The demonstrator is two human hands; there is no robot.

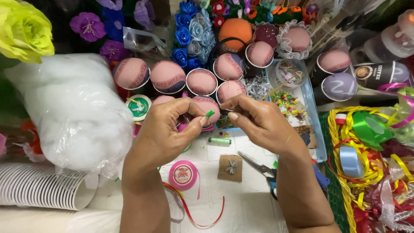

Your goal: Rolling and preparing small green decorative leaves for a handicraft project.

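Head view: two hands pinch a small green ribbon piece (pixel 209 113) at frame centre.
Left hand (pixel 166 129) grips it between thumb and forefinger; right hand (pixel 258 121) fingertips pinched beside it; a firm, close pinch seems best.

The left hand (pixel 166 127) and right hand (pixel 258 121) hide most of the small green piece (pixel 209 113) pinched between them.

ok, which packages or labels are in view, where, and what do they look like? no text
Plastic bag: left of the hands, clear, bulging with white stuffing.
Dark cup: upper right, lying on its side, black with a round printed label.
Ribbon spool: below the left hand, round, pink label.
Round lid: beside the bag, green and white label.
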